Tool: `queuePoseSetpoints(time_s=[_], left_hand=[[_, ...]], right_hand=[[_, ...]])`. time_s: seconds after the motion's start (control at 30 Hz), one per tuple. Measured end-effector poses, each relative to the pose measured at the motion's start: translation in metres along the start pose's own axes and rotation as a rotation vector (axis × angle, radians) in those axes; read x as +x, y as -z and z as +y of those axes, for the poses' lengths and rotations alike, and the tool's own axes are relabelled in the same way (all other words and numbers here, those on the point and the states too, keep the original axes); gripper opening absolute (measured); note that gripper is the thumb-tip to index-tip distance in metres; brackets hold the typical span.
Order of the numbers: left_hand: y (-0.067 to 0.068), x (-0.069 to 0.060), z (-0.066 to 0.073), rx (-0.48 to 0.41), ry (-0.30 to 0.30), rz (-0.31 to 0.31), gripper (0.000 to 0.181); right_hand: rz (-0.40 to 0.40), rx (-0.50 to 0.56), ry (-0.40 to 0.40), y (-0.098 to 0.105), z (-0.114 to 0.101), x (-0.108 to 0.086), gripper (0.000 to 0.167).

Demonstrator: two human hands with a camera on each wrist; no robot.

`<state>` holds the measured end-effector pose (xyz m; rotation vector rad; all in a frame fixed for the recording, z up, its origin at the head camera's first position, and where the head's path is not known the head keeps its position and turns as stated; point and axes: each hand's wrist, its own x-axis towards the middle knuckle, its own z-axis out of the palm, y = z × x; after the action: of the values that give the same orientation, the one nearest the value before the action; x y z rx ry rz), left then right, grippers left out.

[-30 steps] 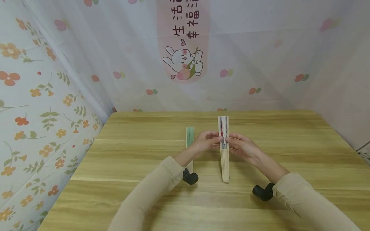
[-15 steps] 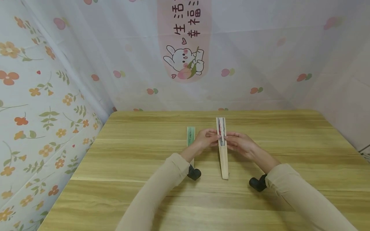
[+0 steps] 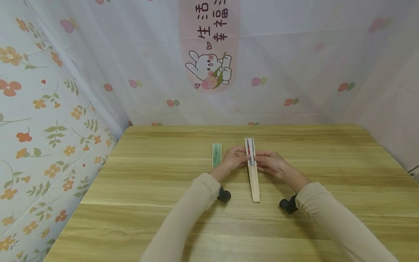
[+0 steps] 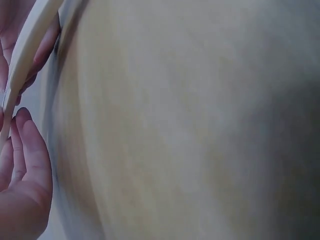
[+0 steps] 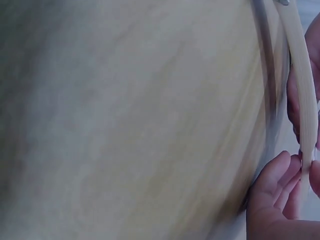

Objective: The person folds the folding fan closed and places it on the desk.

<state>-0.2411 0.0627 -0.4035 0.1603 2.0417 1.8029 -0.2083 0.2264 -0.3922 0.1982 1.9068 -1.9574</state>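
Observation:
A folded hand fan [image 3: 254, 183], with pale wooden ribs and a white, red and grey printed upper part, stands out from the tabletop between both hands. My left hand [image 3: 234, 158] pinches its left side and my right hand [image 3: 272, 163] pinches the right side, at about the same height. Seen from the left wrist, the fan's pale edge [image 4: 31, 45] runs down to the fingertips; the right wrist view shows its other edge [image 5: 304, 80]. Left of the hands lies a second folded fan, green [image 3: 216, 154], its lower part hidden behind the left forearm.
The wooden tabletop [image 3: 137, 196] extends on all sides of the fans. A printed cloth [image 3: 150, 72] hangs along its back edge, and a floral cloth [image 3: 55, 153] hangs at the left. Black wrist-worn pieces [image 3: 288, 205] jut out below the forearms.
Both hands have shifted slightly inward with the fan, and its top end now sits a little lower in the head view. The grip looks the same, and the green fan stays put.

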Motion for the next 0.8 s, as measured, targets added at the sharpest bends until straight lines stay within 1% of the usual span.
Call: queuePoseSetpoints(time_s=[0.17, 0.27, 0.4, 0.53, 0.7, 0.8], left_hand=[[-0.0016, 0.0003, -0.0014, 0.026, 0.012, 0.023, 0.032], [-0.0022, -0.0003, -0.0013, 0.039, 0.016, 0.036, 0.032], [-0.0025, -0.0012, -0.0016, 0.074, 0.011, 0.052, 0.031], [-0.0026, -0.0015, -0.0030, 0.119, 0.004, 0.072, 0.029], [-0.0031, -0.0027, -0.0031, 0.143, -0.015, 0.087, 0.024], [-0.0029, -0.0033, -0.0032, 0.160, -0.014, 0.087, 0.025]], right_hand=[[0.031, -0.030, -0.010, -0.0007, 0.0015, 0.0010, 0.047], [0.056, -0.076, -0.010, -0.0014, 0.0026, 0.0019, 0.045], [0.078, -0.128, -0.003, -0.0024, 0.0037, 0.0033, 0.043], [0.090, -0.150, -0.002, -0.0032, 0.0041, 0.0040, 0.043], [0.108, -0.185, -0.004, -0.0037, 0.0045, 0.0047, 0.044], [0.115, -0.202, -0.006, -0.0034, 0.0052, 0.0058, 0.044]])
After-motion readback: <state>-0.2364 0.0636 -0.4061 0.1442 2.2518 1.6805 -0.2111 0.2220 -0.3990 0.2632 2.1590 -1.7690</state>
